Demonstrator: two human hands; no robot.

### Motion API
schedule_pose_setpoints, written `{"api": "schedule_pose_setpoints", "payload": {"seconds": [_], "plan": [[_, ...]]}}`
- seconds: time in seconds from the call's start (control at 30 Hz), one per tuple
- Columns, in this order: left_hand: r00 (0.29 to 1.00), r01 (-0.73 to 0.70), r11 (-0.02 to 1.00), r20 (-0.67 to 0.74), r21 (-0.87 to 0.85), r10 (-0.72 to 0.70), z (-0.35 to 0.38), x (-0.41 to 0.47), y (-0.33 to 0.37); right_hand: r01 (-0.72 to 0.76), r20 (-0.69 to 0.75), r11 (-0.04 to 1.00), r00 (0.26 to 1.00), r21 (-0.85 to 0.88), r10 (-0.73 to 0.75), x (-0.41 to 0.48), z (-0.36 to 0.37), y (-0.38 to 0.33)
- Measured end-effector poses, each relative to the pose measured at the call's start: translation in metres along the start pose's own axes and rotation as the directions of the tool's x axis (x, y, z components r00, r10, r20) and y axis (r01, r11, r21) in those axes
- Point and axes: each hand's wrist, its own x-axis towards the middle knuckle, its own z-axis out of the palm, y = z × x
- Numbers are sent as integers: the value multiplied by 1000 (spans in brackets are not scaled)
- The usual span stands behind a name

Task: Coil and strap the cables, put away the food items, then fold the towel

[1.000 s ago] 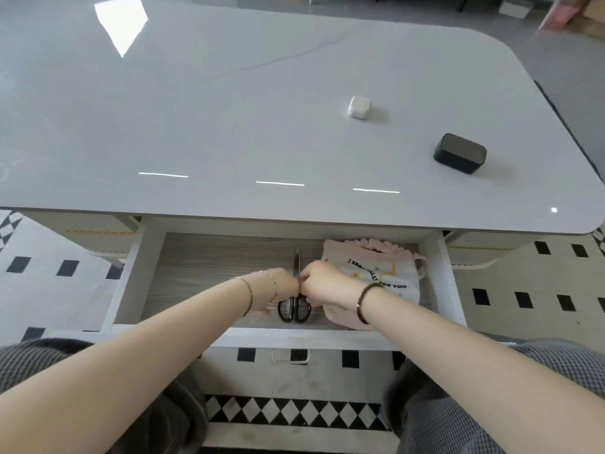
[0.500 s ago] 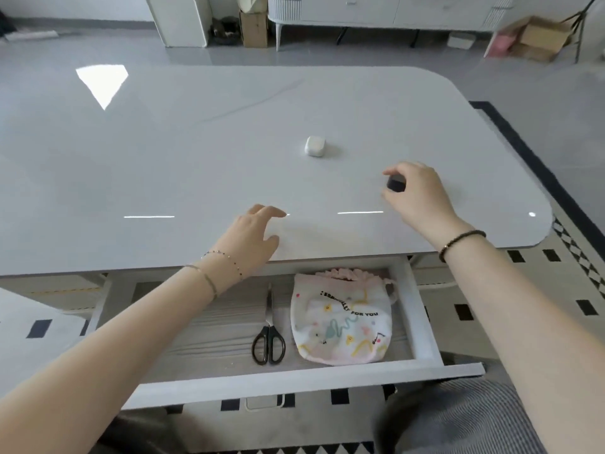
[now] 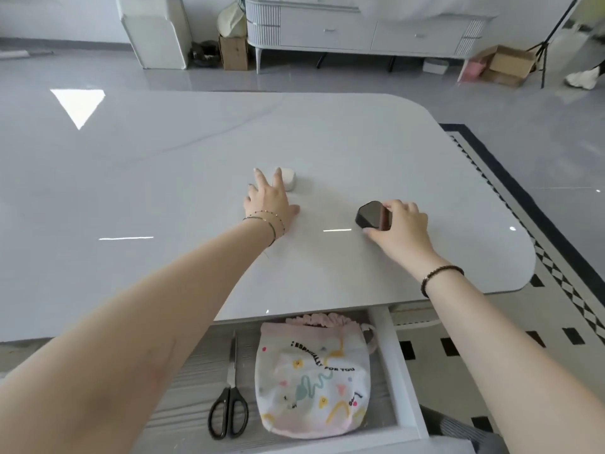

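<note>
Open drawer [image 3: 406, 381]: scissors [image 3: 229, 411] beside printed drawstring pouch [image 3: 314, 381]. Tabletop [image 3: 163, 175], mid: small black case [image 3: 371, 215], tipped on edge, pinched by right hand [image 3: 402, 231] — judged hard, light and slick, best held across its sides. Beyond: left hand [image 3: 270, 199], fingers straight and spread, just beside small white case [image 3: 289, 179]. Half a second earlier the left hand sat at the near edge.

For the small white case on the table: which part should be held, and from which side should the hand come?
Probably pinch the small white case across its two opposite sides, coming from above. It is low, rounded and lies flat on the table, so nothing can slip beneath it. The left hand lies right beside it, at its left, so it seems the natural one to use.
</note>
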Motion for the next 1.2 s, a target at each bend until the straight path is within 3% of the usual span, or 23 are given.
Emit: {"api": "schedule_pose_setpoints", "payload": {"seconds": [0.1, 0.33, 0.47, 0.63, 0.8, 0.93, 1.07, 1.2], "plan": [[1000, -6, 1000, 2, -21, 6, 1, 24, 7, 3, 73, 995, 997, 102, -10, -1, 2, 2], [997, -68, 997, -38, -32, 67, 4, 46, 18, 98, 170, 990, 979, 102, -115, -6, 10, -9], [992, -123, 992, 36, -44, 124, -7, 26, 9, 102, 156, 993, 982, 65, -111, -9, 17, -19], [974, -193, 942, 65, -275, 219, -47, -37, -32, 191, 173, 979, 964, 71, -200, -34, 19, -42], [974, -174, 926, 84, -334, 213, -96, -146, -111, 466, 250, 873, 836, 144, -488, -100, 27, -94], [985, -72, 970, 134, -233, 105, -109, -233, -165, 576, 368, 791, 703, 207, -608, -164, 38, -126], [984, 24, 996, 176, -84, -9, -100, -269, -210, 511, 521, 837, 669, 195, -530, -217, 79, -146], [948, 227, 965, 258, -131, -188, -66, -271, -249, 351, 655, 934, 691, 66, -306, -236, 129, -154]]}}
